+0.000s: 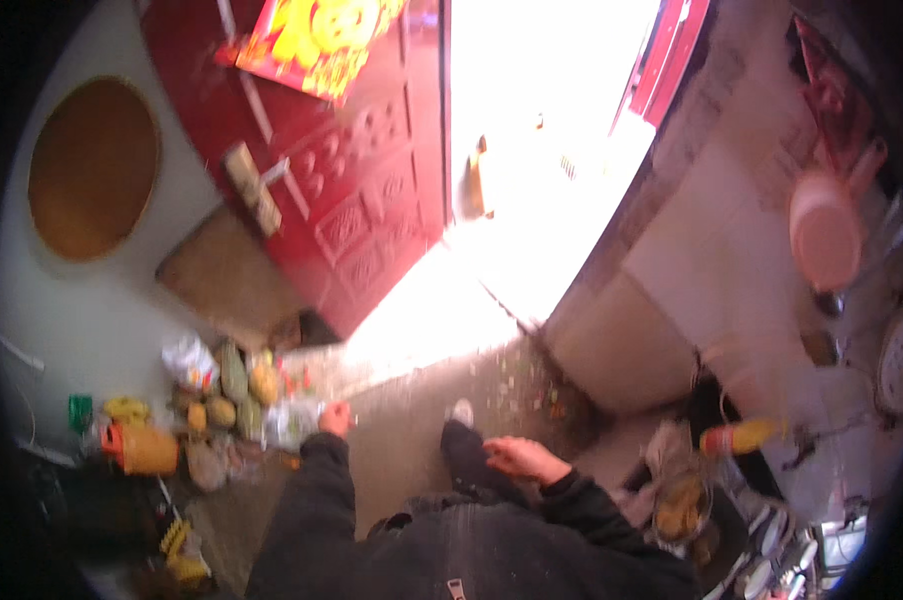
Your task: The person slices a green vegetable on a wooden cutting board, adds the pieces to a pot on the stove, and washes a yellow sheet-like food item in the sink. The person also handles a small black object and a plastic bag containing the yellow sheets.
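Head view showed a crumpled clear plastic bag [290, 420] on the concrete floor [412, 450], touching a heap of green and yellow squashes [234, 385] near the red door [352, 190]. Left hand [336, 417] seemed closed on its edge; blur left that unsure. Right hand [525, 460] rested spread on the knee. Thin plastic could tear or slip, spilling contents among the squashes

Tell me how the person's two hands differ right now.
The left hand is stretched out to the heap of produce and plastic bags on the floor, seemingly closed at a clear bag; the right hand stays close in, resting over the dark trouser leg. The left hand looks curled, while the right hand lies flatter with fingers extended. Both come out of dark sleeves and are blurred.
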A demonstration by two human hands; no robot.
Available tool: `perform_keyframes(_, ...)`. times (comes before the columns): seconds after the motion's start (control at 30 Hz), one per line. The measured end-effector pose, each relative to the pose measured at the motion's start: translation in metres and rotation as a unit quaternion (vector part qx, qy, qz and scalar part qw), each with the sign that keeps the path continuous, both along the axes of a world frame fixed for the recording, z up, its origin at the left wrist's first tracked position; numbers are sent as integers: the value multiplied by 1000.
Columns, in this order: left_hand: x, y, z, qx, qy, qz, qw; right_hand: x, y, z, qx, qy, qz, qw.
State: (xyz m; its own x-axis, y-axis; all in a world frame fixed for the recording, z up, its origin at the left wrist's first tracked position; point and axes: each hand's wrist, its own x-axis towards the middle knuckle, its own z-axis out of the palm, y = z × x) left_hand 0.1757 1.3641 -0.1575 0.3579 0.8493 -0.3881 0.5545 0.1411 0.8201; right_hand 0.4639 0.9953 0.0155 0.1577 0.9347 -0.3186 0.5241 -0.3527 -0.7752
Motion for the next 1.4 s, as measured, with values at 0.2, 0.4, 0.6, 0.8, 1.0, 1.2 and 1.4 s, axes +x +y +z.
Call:
perform_keyframes(0.2,96,41,-18,-145,194,-204,949,149,125,12,-20,-100,-47,994)
perform_keyframes(0.4,137,141,-31,-247,218,-210,921,278,215,-3,39,-11,-78,996)
perform_keyframes(0.6,290,289,-55,-9,354,-611,708,433,296,-20,5,-140,-161,977)
perform_keyframes(0.8,641,466,-73,254,395,-672,572,559,369,39,-7,-75,-282,957)
perform_keyframes(1.0,972,488,-23,16,59,-342,938,662,370,37,-151,-47,-329,931)
perform_keyframes(1.2,1171,450,-47,-56,25,-353,934,819,347,-38,-21,-13,-390,921)
perform_keyframes(1.4,1267,423,-47,218,329,-783,481,1022,284,-31,-73,-128,-466,872)
